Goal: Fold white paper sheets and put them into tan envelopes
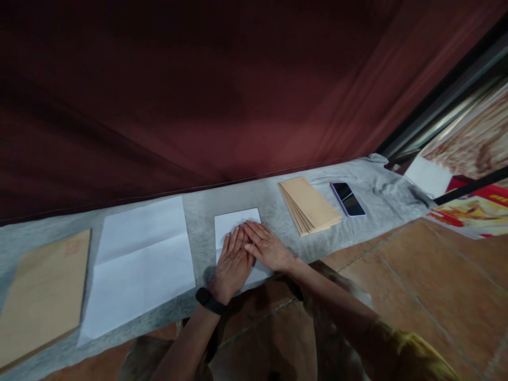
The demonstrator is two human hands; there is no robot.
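Observation:
A folded white sheet of paper (226, 223) lies on the grey cloth in front of me. My left hand (235, 260) rests flat on it, fingers stretched away from me, with a dark band around the wrist. Partly over the left fingers lies my right hand (268, 246), also flat, pressing down toward the paper. Neither hand grips anything. Much of the sheet's middle is hidden under both hands. To the left is a larger unfolded white sheet (145, 264) with crease lines across it.
A grey cloth (254, 193) covers the narrow table. A fanned stack of brown envelopes (311, 206) and a phone (348, 200) in a purple case lie to the right. At far left sits a large brown envelope (47, 296). A dark red curtain (238, 106) hangs behind.

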